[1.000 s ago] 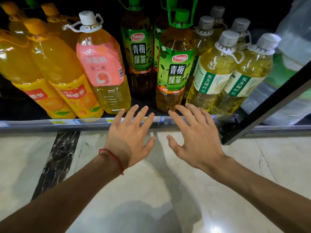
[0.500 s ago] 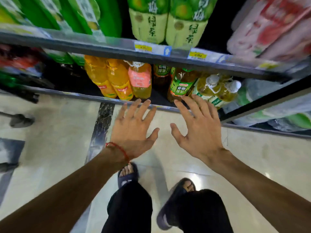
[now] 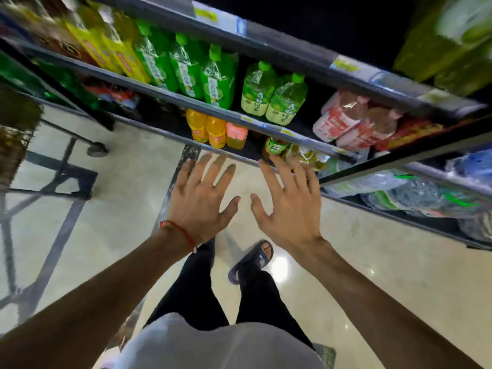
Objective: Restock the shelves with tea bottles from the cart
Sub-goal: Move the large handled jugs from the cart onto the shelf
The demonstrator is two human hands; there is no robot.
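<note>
Two hands (image 3: 198, 201), two orange bottles (image 3: 197, 125), one pink-labelled bottle (image 3: 236, 134).

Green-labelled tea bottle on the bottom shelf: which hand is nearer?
Right. The right hand is spread just below the tea bottle, nearly at it in this view; the left hand is spread farther left, under the orange bottles.

cart (image 3: 16, 145): cut off by left edge, load blurred | tea bottle (image 3: 275, 148) on bottom shelf (image 3: 159, 132): lower part hidden behind right grip (image 3: 290, 206) | green packs (image 3: 447, 41) top right: smeared, unidentifiable | price tags (image 3: 213, 16): unreadable
</note>
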